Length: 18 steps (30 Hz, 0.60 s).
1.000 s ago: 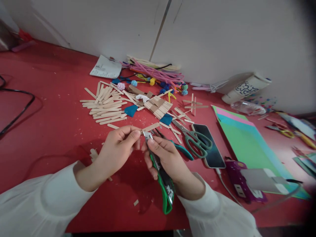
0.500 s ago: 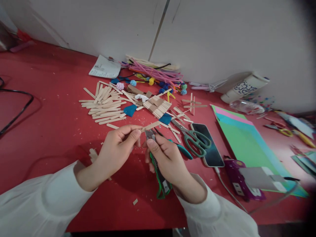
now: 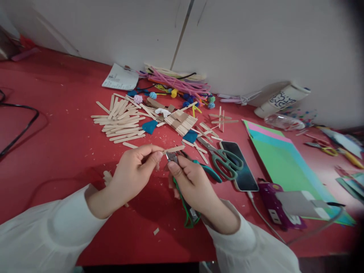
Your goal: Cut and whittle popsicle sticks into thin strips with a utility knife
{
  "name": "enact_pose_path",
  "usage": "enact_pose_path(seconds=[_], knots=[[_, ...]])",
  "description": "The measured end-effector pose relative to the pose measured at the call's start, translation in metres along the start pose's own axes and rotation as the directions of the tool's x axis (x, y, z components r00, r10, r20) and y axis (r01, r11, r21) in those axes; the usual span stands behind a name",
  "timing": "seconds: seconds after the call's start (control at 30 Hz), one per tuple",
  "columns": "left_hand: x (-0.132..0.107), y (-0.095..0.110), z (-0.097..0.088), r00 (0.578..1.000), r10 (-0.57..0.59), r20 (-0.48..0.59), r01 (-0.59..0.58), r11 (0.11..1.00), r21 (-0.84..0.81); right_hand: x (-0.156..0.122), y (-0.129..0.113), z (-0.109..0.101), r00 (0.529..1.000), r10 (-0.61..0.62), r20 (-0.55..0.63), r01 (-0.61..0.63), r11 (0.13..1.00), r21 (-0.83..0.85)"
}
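My left hand (image 3: 133, 172) pinches one end of a wooden craft stick (image 3: 174, 149) above the red table (image 3: 62, 140). Close beside it, my right hand (image 3: 192, 184) is wrapped round a green utility knife (image 3: 186, 208). The knife's metal blade tip (image 3: 170, 156) sits against the stick near my left fingertips. Both arms wear white sleeves. A heap of loose wooden sticks (image 3: 121, 119) lies just beyond my hands.
Green-handled scissors (image 3: 226, 159) and a phone (image 3: 239, 165) lie to the right, with coloured paper sheets (image 3: 281, 159) further right. Pipe cleaners and pompoms (image 3: 179, 87) sit by the wall. A purple charger with a cable (image 3: 284, 206) rests near the front edge. A black cable (image 3: 19, 125) lies at left.
My right hand has turned the knife, so its green handle now points more under my wrist. The stick has tipped slightly flatter. My left hand has barely moved.
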<state>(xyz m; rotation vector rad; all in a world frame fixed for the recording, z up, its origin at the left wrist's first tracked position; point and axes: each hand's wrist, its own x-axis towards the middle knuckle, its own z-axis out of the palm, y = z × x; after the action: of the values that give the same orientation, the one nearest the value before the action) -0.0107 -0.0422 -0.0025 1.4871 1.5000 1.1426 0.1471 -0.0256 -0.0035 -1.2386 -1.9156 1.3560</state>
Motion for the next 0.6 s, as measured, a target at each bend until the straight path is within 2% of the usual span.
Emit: enact_pose_path(seconds=[0.13,0.2,0.27,0.33,0.43,0.6], knots=[[-0.0018,0.0009,-0.0015,1.000,-0.015,0.002,0.015,0.999,0.040,-0.0024,0.0022,-0.0010,0.997,-0.070,-0.044,0.061,0.982,-0.181],[-0.0025,0.0007,-0.0011,1.000,-0.031,0.004,0.031,0.998,0.050,-0.0031,0.0021,-0.0006,0.994,-0.088,-0.063,0.073,0.975,-0.211],[-0.0025,0.0010,-0.0001,0.999,-0.039,0.000,0.039,0.999,0.036,-0.0029,0.0007,0.0004,0.998,-0.036,-0.043,0.031,0.994,-0.107],[-0.0020,0.0021,0.0010,0.999,-0.045,-0.006,0.045,0.999,-0.004,-0.0015,-0.0013,0.0013,0.998,0.062,0.024,-0.064,0.993,0.094],[-0.0010,0.0037,0.0020,0.997,-0.076,-0.004,0.075,0.993,-0.089,0.0014,-0.0040,0.0015,0.982,0.134,0.132,-0.173,0.918,0.357],[-0.0003,-0.0001,0.0018,0.984,-0.170,0.046,0.176,0.951,-0.254,0.0049,-0.0037,-0.0015,0.964,0.128,0.233,-0.240,0.796,0.556]])
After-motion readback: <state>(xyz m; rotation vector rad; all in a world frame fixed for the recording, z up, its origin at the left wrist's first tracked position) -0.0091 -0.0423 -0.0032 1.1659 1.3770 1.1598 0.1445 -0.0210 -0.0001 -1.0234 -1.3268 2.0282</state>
